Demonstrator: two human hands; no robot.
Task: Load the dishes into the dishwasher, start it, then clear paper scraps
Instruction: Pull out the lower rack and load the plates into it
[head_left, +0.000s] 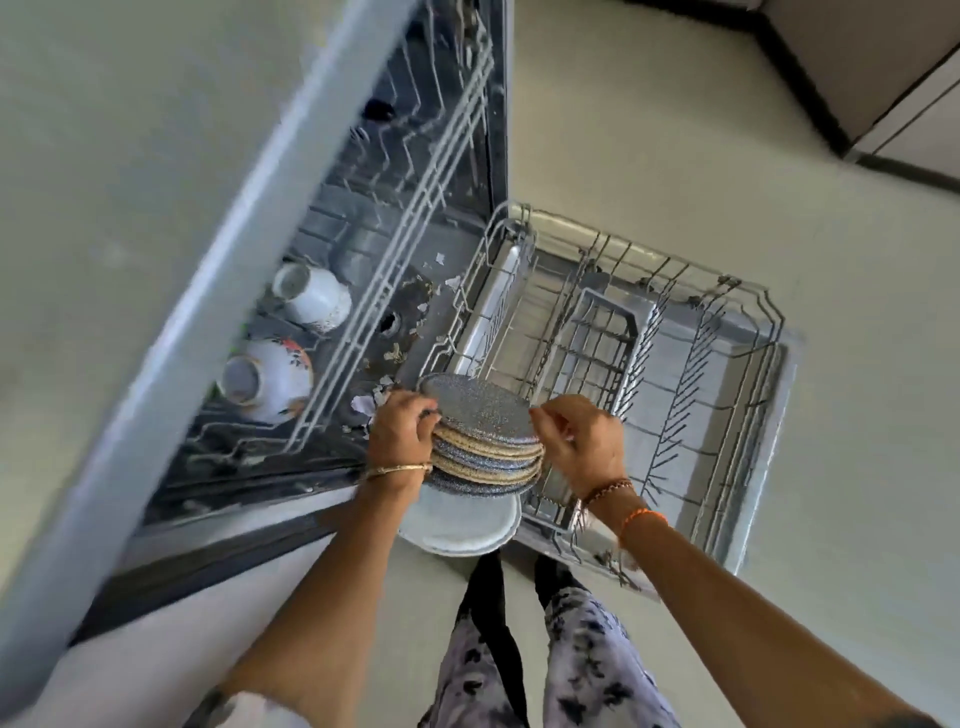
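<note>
A stack of speckled blue-grey plates (480, 415) with tan rims, with a larger white plate (457, 525) underneath, hangs over the near left corner of the pulled-out lower rack (675, 374). My left hand (400, 431) grips the stack's left edge. On the right side my right hand (582, 439) pinches the rim of the top plate. The dishwasher's upper rack (395, 218) holds two upturned white cups, one plain (311, 296) and one with a flower pattern (270, 379).
Paper scraps (410, 332) lie scattered on the dishwasher floor below the upper rack. A grey cutlery basket (597, 348) stands in the lower rack. The open door (748, 519) lies under the rack. Pale floor spreads to the right; dark-based cabinets (883, 104) stand at top right.
</note>
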